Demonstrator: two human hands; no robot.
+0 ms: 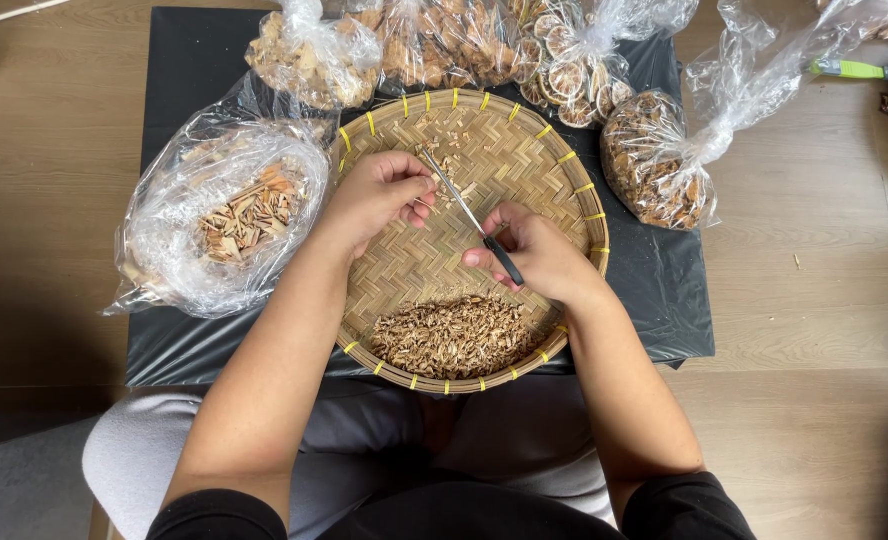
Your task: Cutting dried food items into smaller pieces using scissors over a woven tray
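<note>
A round woven bamboo tray (pixel 384 280) with yellow ties on its rim rests on a black sheet over my lap. My right hand (pixel 534 255) grips black-handled scissors (pixel 469 215), their blades pointing up and left. My left hand (pixel 379 195) pinches a small pale piece against the blade tips. A heap of small brown cut bits (pixel 454 335) lies in the near part of the tray. A few scattered pale bits (pixel 454 145) lie in the far part.
An open clear bag of striped dried pieces (pixel 234 215) sits left of the tray. Several tied clear bags of dried slices (pixel 574 70) and chips (pixel 654 165) lie behind and to the right. The black sheet (pixel 664 290) covers a wooden floor (pixel 814 330).
</note>
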